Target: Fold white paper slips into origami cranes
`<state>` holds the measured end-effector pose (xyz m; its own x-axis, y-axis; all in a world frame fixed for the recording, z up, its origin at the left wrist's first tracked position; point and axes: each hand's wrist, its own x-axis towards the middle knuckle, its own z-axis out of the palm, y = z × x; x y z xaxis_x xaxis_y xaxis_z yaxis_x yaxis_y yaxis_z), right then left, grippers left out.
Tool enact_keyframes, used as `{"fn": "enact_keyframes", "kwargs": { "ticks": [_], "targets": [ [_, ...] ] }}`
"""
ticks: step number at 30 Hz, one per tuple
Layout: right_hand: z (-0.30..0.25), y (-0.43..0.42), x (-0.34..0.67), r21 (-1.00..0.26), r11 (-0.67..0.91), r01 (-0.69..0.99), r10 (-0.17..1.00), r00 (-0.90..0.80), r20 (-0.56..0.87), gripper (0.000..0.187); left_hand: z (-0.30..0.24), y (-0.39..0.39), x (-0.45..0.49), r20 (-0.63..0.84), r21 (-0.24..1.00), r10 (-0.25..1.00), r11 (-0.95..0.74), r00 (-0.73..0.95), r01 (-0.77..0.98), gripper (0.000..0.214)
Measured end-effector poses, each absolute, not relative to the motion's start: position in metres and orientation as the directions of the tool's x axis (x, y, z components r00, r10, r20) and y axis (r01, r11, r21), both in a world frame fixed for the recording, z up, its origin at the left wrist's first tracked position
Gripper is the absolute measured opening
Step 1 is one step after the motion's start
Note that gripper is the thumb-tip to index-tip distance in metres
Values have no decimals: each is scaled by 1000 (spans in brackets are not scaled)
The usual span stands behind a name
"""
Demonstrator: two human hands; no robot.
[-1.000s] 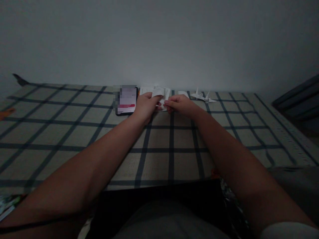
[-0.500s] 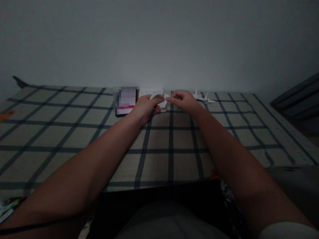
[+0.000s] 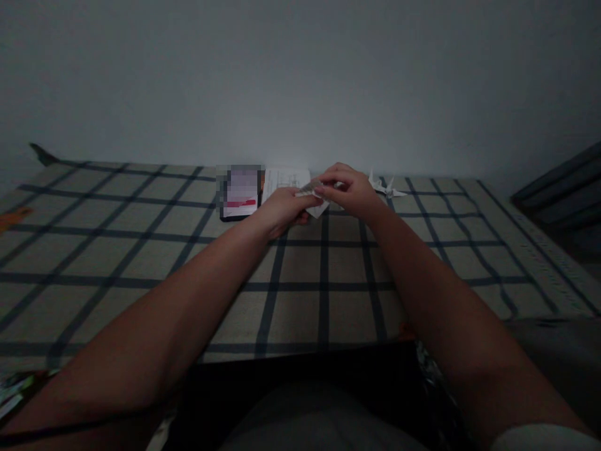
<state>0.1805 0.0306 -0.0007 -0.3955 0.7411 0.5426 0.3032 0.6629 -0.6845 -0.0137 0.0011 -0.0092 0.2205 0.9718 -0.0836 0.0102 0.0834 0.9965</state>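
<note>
A small folded white paper (image 3: 319, 207) is held between both hands above the checked cloth. My left hand (image 3: 287, 209) is closed on its left side, thumb on top and fingers underneath. From the right, my right hand (image 3: 346, 189) pinches the paper's upper part with thumb and fingertips; part of the sheet is hidden behind the fingers. Just right of my right hand lie white folded paper cranes (image 3: 389, 188), partly covered by that hand. Behind my left hand rests a printed white booklet or sheet (image 3: 286, 178).
A dark-framed tablet or phone (image 3: 241, 191) with a lit screen lies left of the booklet. The blue-striped checked cloth (image 3: 300, 263) covers the surface up to the grey wall (image 3: 300, 81). An orange item (image 3: 14, 219) is at the far left, dark slats (image 3: 563, 188) at the right.
Both hands have come closer together, and my left hand has shifted slightly right with the paper. My right fingers now overlap the paper's top, and more of the printed booklet shows.
</note>
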Motion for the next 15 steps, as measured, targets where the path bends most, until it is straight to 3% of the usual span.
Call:
{"fn": "enact_keyframes", "kwargs": {
  "ticks": [4,7,9,12,15],
  "targets": [
    [-2,33,180,-720,623,307,781,-298,549,35,-6,1,-14,21,999,983,-29,183,38,21],
    [-3,35,180,-775,543,323,839,-256,481,36,-3,3,-17,137,989,990,-139,31,60,25],
    [-5,35,179,-794,508,334,859,-259,441,35,-3,5,-20,259,955,964,-247,-55,164,28],
    [-7,35,177,-785,523,331,848,-294,441,35,-5,8,-24,388,890,921,-368,-23,268,27],
    [-7,34,176,-782,530,328,841,-321,436,37,-8,11,-24,387,894,922,-383,32,230,26]
  ]
}}
